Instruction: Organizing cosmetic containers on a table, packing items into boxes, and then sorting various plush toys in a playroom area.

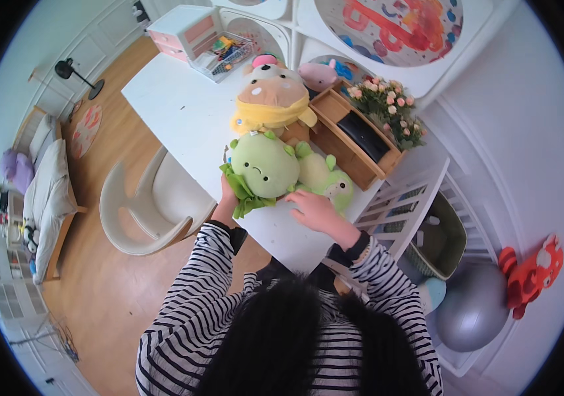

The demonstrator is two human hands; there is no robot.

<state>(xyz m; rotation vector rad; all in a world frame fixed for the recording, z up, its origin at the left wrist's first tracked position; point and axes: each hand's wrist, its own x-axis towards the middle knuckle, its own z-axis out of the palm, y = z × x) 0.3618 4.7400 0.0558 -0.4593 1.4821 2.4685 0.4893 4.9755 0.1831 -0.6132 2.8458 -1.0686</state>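
A round green plush toy (pixel 265 166) with a frowning face and green leafy fabric lies near the front of the white table. My left hand (pixel 228 192) grips its leafy side, the fingers partly hidden behind the fabric. My right hand (pixel 311 210) rests at the toy's lower right edge, fingers bent and spread, seemingly touching it but closed on nothing that shows. Beside it, a green frog-like plush (pixel 334 185) lies just beyond my right hand. Behind the round toy sits a large plush dog (pixel 273 94) in a yellow hood.
A wooden tray (pixel 331 146) holding a black case stands right of the toys, beside pink artificial flowers (pixel 391 101). A wire basket (pixel 227 54) and a pink-and-white drawer box (pixel 180 32) stand at the far end. A cream chair (pixel 150 198) is at the left, a white slatted rail (pixel 420 213) at the right.
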